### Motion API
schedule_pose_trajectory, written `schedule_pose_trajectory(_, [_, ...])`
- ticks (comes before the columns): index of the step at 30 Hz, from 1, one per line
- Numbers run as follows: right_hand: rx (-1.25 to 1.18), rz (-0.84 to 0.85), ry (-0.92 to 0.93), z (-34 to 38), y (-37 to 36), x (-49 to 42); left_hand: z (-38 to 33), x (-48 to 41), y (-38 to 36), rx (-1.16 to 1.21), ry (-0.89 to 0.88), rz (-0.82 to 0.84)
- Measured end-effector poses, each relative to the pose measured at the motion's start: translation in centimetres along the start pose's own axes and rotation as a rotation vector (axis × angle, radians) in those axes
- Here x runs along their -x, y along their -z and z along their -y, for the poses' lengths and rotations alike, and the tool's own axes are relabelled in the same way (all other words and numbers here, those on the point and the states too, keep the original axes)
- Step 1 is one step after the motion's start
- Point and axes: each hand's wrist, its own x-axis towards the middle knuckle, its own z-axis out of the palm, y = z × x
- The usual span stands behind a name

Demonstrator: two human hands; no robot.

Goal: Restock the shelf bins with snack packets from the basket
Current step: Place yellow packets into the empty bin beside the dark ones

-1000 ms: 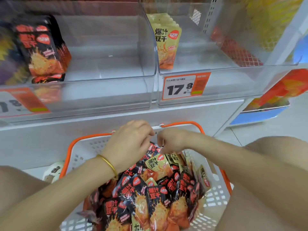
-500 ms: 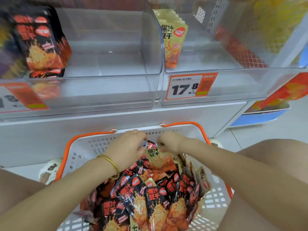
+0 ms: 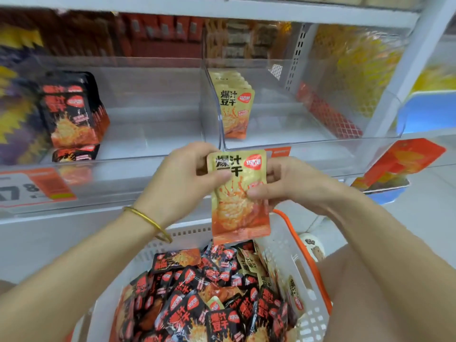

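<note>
A yellow-and-orange snack packet (image 3: 238, 193) hangs upright above the basket, in front of the shelf edge. My left hand (image 3: 182, 178) pinches its upper left side and my right hand (image 3: 286, 183) pinches its right edge. Below, the white basket (image 3: 293, 265) with an orange rim holds several black-and-red packets (image 3: 197, 297) and a few yellow ones. The clear right bin (image 3: 308, 141) holds a row of matching yellow packets (image 3: 234, 104) at its left wall. The clear left bin (image 3: 148, 134) holds black packets (image 3: 71, 109) at its left side.
Price tags sit on the bin fronts, one at the far left (image 3: 32, 186). An upper shelf carries other snack boxes (image 3: 172, 30). A white upright post (image 3: 404, 70) stands at right, with a blue tray (image 3: 429, 112) beyond it. My knee (image 3: 385, 292) is beside the basket.
Both hands were down in the basket on a yellow packet; they have lifted it up clear of the basket to shelf-edge height. The view has tilted upward.
</note>
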Motion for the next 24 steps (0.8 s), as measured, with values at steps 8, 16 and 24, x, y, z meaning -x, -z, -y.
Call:
schedule_pose_trajectory(8, [0.028,-0.593,0.106,7.0,7.5,-4.3,-2.4,-5.9,1.5,-0.525,-0.278,-0.185])
schedule_pose_trajectory(16, [0.249,-0.453,-0.247,3.3,6.9,-13.6,-0.7,-6.3,0.8,-0.674,-0.270,-0.148])
schedule_pose_trajectory(24, [0.228,-0.567,-0.186,3.1,6.6,-15.9,-0.5,-6.4,1.0,-0.629,-0.283,-0.146])
